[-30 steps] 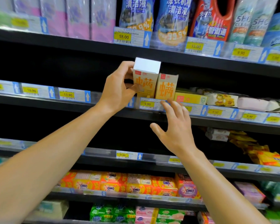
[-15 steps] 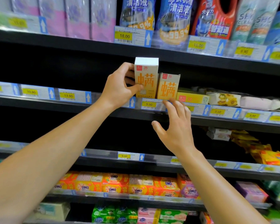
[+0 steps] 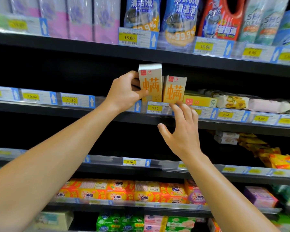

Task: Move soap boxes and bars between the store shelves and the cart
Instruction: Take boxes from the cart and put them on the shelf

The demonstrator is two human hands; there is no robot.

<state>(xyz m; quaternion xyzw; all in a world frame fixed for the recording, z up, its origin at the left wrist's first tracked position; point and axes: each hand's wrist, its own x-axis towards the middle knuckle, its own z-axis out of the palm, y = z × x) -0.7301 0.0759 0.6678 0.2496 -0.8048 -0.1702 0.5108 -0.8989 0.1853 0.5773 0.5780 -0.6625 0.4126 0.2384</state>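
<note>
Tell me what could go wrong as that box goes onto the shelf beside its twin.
1. The left hand grips the taller orange box pressed against the upright second orange box; a sideways nudge could topple it.
2. Both stand at the shelf's front edge, so a tipped box may fall off.
3. The right hand is open, fingertips only near the second box's base, so it might not catch it.

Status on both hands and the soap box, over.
Left hand grips the tall soap box upright at shelf edge. Right hand open, fingertips at second box. Nothing blocking.
</note>
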